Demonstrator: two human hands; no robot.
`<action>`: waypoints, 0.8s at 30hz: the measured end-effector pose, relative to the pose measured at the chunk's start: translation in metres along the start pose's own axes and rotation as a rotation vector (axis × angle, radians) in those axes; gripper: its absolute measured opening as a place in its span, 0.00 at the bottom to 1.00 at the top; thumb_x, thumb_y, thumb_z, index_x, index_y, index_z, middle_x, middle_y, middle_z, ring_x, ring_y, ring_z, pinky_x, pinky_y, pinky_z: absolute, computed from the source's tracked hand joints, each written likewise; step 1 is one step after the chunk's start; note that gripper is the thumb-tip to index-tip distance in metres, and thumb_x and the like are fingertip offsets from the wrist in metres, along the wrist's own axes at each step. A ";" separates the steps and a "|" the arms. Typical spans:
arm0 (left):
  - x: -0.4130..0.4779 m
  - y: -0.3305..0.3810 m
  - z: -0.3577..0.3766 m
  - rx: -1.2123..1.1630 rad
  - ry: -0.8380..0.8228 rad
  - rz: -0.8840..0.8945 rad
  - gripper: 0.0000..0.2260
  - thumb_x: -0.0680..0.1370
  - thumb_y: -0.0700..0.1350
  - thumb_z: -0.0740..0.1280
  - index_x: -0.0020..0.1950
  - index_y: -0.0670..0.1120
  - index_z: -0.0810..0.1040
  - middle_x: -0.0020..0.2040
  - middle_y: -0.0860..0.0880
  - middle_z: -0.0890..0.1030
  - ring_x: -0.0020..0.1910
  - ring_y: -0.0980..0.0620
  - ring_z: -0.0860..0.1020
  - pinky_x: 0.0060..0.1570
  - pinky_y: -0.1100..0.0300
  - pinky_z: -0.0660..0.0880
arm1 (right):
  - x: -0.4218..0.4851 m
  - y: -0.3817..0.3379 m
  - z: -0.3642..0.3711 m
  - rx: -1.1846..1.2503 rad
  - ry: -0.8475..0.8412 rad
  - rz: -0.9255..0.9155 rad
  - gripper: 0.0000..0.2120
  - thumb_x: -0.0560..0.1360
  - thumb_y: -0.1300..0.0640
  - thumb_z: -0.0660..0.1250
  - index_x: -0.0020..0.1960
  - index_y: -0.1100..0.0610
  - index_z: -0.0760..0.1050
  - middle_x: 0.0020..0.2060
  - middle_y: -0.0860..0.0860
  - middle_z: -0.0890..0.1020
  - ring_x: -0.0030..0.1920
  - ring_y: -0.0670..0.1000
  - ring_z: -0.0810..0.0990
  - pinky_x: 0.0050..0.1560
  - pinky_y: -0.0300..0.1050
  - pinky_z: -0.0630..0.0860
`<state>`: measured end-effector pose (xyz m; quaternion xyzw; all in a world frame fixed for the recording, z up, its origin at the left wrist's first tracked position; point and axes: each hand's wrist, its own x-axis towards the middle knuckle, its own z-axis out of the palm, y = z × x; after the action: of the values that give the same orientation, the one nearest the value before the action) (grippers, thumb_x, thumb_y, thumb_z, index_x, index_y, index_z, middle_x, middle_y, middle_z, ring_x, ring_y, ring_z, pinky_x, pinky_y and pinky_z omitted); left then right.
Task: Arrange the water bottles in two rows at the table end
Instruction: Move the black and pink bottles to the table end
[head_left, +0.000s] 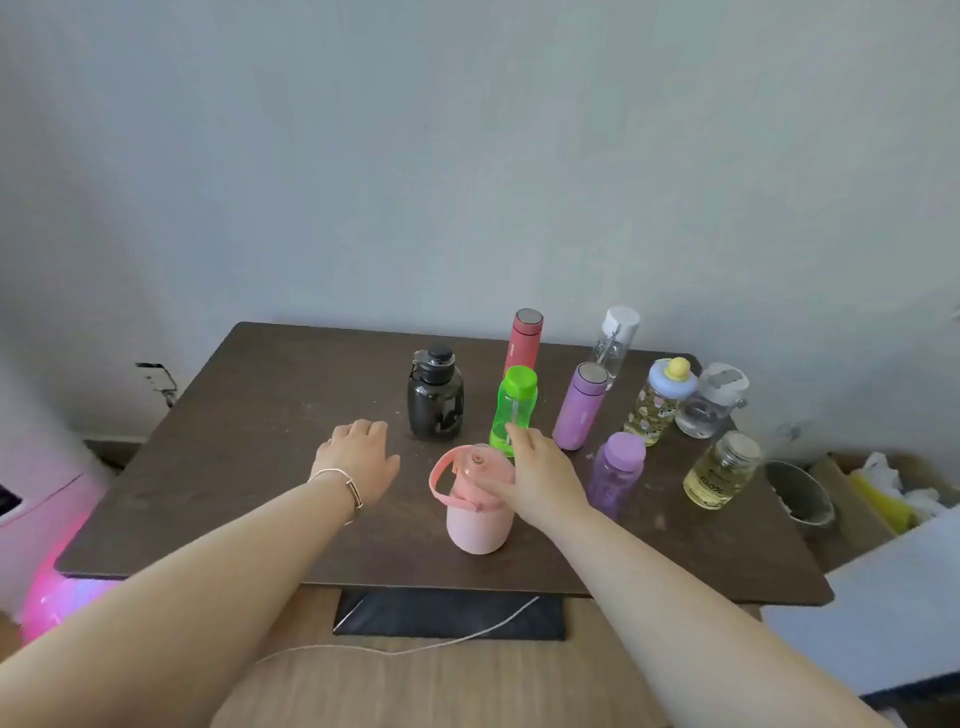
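Several water bottles stand on the dark wooden table (218, 467). A pink bottle (475, 525) with a handle is nearest me. My right hand (540, 480) lies against its lid, fingers reaching toward the green bottle (511, 410) just behind. My left hand (361, 457), with a bracelet on the wrist, hovers open over the table left of the pink bottle, near the black bottle (435, 400). Further back stand a red flask (522, 345), a lilac flask (581, 408), a purple bottle (615, 475) and a clear bottle (615, 340).
At the right side stand a cartoon-print bottle (657, 402), a clear jug (711, 402) and a yellowish jar (719, 473). A metal bowl (800, 493) and a box of clutter sit beyond the right edge. A wall runs behind the table.
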<state>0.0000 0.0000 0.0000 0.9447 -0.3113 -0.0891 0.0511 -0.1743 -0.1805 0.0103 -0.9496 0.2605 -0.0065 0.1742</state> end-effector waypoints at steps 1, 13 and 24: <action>0.008 -0.006 -0.001 0.004 -0.018 0.014 0.23 0.80 0.55 0.57 0.73 0.48 0.64 0.71 0.48 0.68 0.68 0.43 0.65 0.61 0.51 0.68 | 0.007 -0.005 0.007 0.028 -0.028 0.025 0.42 0.77 0.34 0.70 0.82 0.55 0.62 0.76 0.56 0.72 0.73 0.60 0.73 0.72 0.56 0.73; 0.110 -0.026 0.010 -0.202 -0.056 0.200 0.28 0.79 0.57 0.62 0.74 0.44 0.61 0.74 0.44 0.62 0.69 0.39 0.64 0.63 0.45 0.69 | 0.020 -0.032 0.038 0.229 -0.102 0.336 0.43 0.75 0.44 0.78 0.82 0.54 0.61 0.76 0.53 0.69 0.75 0.57 0.71 0.72 0.55 0.73; 0.169 0.004 0.021 -0.594 -0.057 0.042 0.37 0.73 0.55 0.72 0.76 0.48 0.58 0.73 0.43 0.64 0.68 0.39 0.68 0.65 0.41 0.69 | 0.022 -0.018 0.043 0.437 -0.054 0.406 0.35 0.70 0.48 0.82 0.73 0.53 0.72 0.66 0.51 0.77 0.65 0.53 0.78 0.62 0.47 0.75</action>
<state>0.1268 -0.1054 -0.0434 0.8789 -0.2927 -0.2014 0.3183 -0.1415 -0.1626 -0.0259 -0.8180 0.4327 -0.0023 0.3791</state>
